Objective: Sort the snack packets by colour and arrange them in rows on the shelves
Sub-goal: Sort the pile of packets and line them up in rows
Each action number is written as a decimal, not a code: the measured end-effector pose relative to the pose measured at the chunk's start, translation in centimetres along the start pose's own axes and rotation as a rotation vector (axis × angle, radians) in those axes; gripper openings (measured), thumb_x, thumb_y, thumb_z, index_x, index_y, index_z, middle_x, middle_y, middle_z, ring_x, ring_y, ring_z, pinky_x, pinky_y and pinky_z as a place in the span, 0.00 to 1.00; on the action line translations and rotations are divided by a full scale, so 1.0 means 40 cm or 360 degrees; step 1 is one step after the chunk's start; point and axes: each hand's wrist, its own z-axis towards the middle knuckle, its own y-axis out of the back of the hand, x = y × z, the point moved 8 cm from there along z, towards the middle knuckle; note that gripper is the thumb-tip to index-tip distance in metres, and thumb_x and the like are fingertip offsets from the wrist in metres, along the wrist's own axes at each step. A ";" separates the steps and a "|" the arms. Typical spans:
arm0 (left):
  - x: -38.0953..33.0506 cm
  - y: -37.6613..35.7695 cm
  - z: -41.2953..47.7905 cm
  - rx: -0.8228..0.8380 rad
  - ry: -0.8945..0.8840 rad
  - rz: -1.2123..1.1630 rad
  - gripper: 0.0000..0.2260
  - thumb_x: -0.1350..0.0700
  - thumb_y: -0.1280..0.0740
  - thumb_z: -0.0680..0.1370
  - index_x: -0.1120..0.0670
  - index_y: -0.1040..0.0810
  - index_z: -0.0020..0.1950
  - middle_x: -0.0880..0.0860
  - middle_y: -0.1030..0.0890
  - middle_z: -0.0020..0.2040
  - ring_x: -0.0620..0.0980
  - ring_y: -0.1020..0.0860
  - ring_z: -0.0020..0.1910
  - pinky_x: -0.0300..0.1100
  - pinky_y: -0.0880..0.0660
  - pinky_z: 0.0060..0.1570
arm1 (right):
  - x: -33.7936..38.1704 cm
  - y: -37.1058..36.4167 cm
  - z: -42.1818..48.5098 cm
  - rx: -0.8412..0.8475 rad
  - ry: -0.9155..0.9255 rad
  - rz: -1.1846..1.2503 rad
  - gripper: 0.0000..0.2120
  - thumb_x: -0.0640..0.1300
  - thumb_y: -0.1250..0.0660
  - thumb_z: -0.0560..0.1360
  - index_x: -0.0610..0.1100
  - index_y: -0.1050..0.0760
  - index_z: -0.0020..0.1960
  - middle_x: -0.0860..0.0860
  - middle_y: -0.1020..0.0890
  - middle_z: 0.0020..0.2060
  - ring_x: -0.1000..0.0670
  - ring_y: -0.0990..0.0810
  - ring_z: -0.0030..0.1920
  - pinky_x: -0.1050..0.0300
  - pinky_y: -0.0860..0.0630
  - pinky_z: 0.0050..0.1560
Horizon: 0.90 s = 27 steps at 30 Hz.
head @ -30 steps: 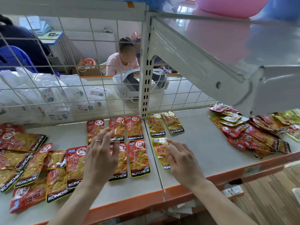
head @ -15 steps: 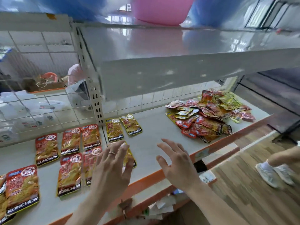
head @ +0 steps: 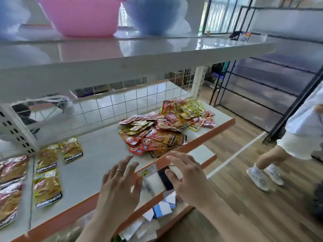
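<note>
Left hand [head: 120, 182]: open, fingers spread, empty; hovers over shelf [head: 97, 154] front edge, short of pile [head: 166, 128].
Right hand [head: 187, 175]: open, fingers spread and slightly curled, empty; hovers just past orange lip [head: 206, 135], near pile's front packets.
Pile: unsorted red and yellow packets, overlapping, heaped at right end of shelf against wire grid [head: 139, 100]; likely dumped there as stock awaiting sorting.
Yellow row [head: 50, 172]: three yellow packets laid flat, labels facing forward, side by side and in column beside slotted upright [head: 15, 128]; placed apart from reds to keep colours separate.
Red row [head: 12, 182]: red packets flat at far left, beyond shelf seam; only partly in view.
Gap: bare shelf between yellow row and pile; probably kept free for extending rows rightward.
Step in hand: reach toward pile for next packet, judged from open hands aimed at it.
Progress: early to middle; most packets unsorted.
Next move needs: single packet pinched by edge from pile's near side, colour checked, then laid flat in matching row.
Risk: slippery foil packets near lip may slide off to floor if pile is disturbed.
Upper shelf [head: 139, 55]: carries pink basin [head: 82, 14] and blue basin [head: 153, 14]; no part in task.
Passer-by [head: 297, 137]: at right, well clear of shelf.
</note>
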 end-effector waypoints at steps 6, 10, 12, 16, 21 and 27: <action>-0.145 -0.067 0.048 0.0078 -0.0013 -0.0024 0.21 0.43 0.45 0.77 0.50 0.22 0.62 0.51 0.23 0.69 0.55 0.22 0.64 0.54 0.24 0.56 | -0.136 0.096 -0.016 -0.0053 -0.0104 -0.0010 0.19 0.52 0.36 0.79 0.51 0.26 0.69 0.57 0.26 0.69 0.55 0.32 0.71 0.52 0.33 0.71; -0.183 -0.096 0.079 0.0120 -0.0015 -0.0015 0.23 0.42 0.46 0.77 0.50 0.21 0.63 0.50 0.24 0.70 0.54 0.23 0.66 0.53 0.24 0.57 | -0.191 0.117 0.000 -0.0058 -0.0136 0.0010 0.19 0.50 0.35 0.79 0.50 0.25 0.69 0.57 0.25 0.68 0.56 0.31 0.70 0.54 0.33 0.71; -0.194 -0.108 0.098 0.0127 -0.0026 0.0000 0.23 0.42 0.46 0.77 0.51 0.21 0.63 0.50 0.24 0.70 0.54 0.23 0.66 0.54 0.25 0.58 | -0.214 0.119 0.013 -0.0049 -0.0165 0.0011 0.19 0.51 0.35 0.79 0.49 0.25 0.69 0.57 0.25 0.68 0.56 0.31 0.70 0.57 0.34 0.71; -0.204 -0.152 0.159 0.0132 -0.0062 -0.0051 0.20 0.44 0.39 0.76 0.51 0.21 0.63 0.51 0.23 0.70 0.55 0.23 0.66 0.54 0.26 0.60 | -0.259 0.117 0.049 -0.0034 -0.0229 -0.0008 0.20 0.51 0.37 0.79 0.50 0.26 0.70 0.57 0.25 0.68 0.57 0.32 0.70 0.60 0.37 0.71; -0.216 -0.219 0.263 0.0166 -0.0133 -0.0091 0.20 0.47 0.35 0.75 0.51 0.22 0.65 0.51 0.24 0.69 0.56 0.24 0.66 0.55 0.27 0.61 | -0.321 0.127 0.119 -0.0031 -0.0300 -0.0047 0.19 0.50 0.35 0.80 0.51 0.27 0.70 0.59 0.26 0.68 0.57 0.32 0.70 0.64 0.41 0.69; -0.235 -0.266 0.378 0.0141 -0.0220 -0.0162 0.18 0.49 0.29 0.76 0.51 0.23 0.64 0.50 0.24 0.70 0.55 0.25 0.67 0.56 0.28 0.62 | -0.364 0.143 0.220 -0.0054 -0.0306 -0.0072 0.20 0.50 0.35 0.79 0.50 0.27 0.70 0.56 0.24 0.67 0.55 0.32 0.70 0.55 0.35 0.71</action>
